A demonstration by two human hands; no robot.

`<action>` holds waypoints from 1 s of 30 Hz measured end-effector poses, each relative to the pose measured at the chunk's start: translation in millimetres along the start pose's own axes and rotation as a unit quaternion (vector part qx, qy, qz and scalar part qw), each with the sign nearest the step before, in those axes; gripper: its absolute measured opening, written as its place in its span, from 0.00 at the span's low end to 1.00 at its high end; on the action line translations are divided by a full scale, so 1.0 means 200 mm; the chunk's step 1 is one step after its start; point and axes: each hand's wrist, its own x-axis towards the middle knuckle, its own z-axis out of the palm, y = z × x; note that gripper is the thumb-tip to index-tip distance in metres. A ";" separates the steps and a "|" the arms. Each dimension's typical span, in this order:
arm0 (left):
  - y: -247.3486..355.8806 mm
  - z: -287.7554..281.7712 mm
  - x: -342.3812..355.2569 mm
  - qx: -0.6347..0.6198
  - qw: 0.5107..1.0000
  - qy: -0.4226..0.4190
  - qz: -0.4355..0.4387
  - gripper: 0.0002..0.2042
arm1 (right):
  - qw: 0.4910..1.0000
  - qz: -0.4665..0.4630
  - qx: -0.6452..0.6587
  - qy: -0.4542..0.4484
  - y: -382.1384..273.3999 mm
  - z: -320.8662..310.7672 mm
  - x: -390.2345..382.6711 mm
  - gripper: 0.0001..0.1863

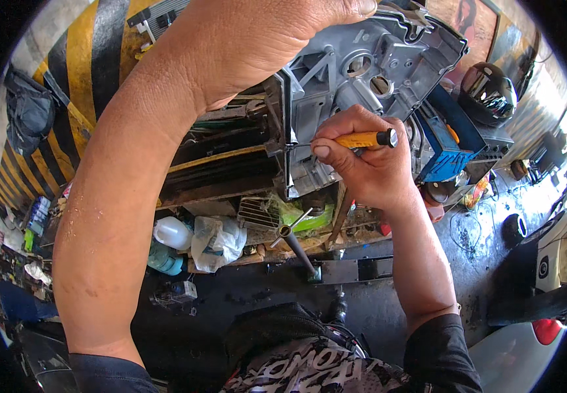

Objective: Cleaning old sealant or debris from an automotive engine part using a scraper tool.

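Observation:
A grey cast-metal casing (395,65) with round openings fills the upper centre, standing at the worn workbench (218,203). My left hand (283,29) reaches across the top, its fingers bent at the casing's upper edge, partly hidden and cut off by the frame. My right hand (369,170) is closed around a screwdriver with a yellow handle (359,139) and black end cap. The screwdriver's thin shaft points left onto the casing's left rim, beside a dark slotted tray (215,173) of tools.
A blue metal box (447,170) and black helmet (487,92) sit right. Below are white jugs (172,232), a plastic bag (218,242) and a T-handled steel post (296,249). White vehicle bodywork (513,354) is at lower right, a striped wall (80,59) at left.

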 end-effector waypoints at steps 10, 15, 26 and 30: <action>-0.07 -0.04 0.00 -0.082 0.992 -0.048 0.079 0.18 | 0.997 0.045 -0.021 -0.064 -0.04 -0.04 0.04 0.05; 0.02 -0.01 0.00 -0.003 1.000 -0.005 0.000 0.18 | 0.999 0.017 0.018 -0.027 -0.02 -0.07 0.00 0.06; 0.02 0.00 0.01 0.039 0.999 -0.006 -0.025 0.17 | 0.983 0.111 0.141 -0.032 0.07 -0.06 0.05 0.07; 0.05 0.05 0.00 0.035 0.998 0.042 -0.007 0.18 | 0.981 0.120 0.150 -0.037 0.07 -0.09 0.06 0.07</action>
